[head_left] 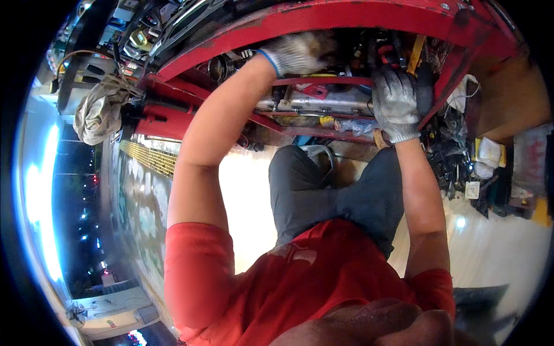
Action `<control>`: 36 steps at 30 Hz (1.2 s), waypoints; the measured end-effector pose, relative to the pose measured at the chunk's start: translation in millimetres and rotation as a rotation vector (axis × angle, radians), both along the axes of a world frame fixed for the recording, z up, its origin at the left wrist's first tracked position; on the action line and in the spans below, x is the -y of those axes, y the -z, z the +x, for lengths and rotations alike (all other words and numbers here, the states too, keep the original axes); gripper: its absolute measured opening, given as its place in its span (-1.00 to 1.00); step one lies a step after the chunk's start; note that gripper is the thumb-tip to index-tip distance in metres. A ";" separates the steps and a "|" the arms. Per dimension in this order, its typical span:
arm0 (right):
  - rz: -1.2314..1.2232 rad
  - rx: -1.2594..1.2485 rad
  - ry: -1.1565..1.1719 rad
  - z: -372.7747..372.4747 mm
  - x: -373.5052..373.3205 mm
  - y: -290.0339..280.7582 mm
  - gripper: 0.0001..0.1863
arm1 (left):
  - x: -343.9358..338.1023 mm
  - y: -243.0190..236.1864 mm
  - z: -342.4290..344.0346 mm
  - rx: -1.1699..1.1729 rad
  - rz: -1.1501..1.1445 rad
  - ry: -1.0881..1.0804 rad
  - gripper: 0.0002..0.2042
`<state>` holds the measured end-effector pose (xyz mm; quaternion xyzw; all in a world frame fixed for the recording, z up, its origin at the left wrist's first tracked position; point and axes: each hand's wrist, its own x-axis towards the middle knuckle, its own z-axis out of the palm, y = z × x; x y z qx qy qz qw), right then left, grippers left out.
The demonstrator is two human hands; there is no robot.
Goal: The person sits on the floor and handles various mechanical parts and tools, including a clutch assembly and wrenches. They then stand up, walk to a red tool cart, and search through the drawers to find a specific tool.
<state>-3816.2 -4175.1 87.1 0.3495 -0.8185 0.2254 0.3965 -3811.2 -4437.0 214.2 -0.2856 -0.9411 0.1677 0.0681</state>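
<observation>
My left hand (301, 55), in a whitish knit glove with a blue cuff edge, reaches into the upper compartment of a red metal tool cart (277, 27). Motion smears its fingers, and I cannot make out anything in them. Dark, jumbled tools lie around it. My right hand (396, 99), in a grey-coated glove, lies against the right end of the cart's red crossbar (323, 81), its fingers stretched away from me and close together. A red-and-black tool (388, 55) and a yellow strip-shaped piece (415, 53) are just beyond its fingertips.
Below the crossbar, a lower shelf holds a long silvery bar (323, 105) and a crumpled clear plastic bag (355, 126). A grey rag (99, 112) hangs at the cart's left. Dark clutter (453, 158) and a cardboard surface (511, 101) are at right. My knees are close to the cart.
</observation>
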 end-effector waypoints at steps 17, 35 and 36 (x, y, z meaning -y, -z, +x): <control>-0.029 0.004 0.058 10.4 8.0 -6.4 -0.62 | -11.8 17.2 -0.6 -0.031 0.153 0.196 -0.66; 0.000 0.005 0.023 9.2 1.6 -7.3 -0.54 | 19.3 -30.2 -11.4 -0.079 0.498 0.256 -0.64; -0.009 0.005 0.017 8.9 2.1 -8.4 -0.54 | 15.3 -36.5 -5.1 -0.117 0.470 0.194 -0.63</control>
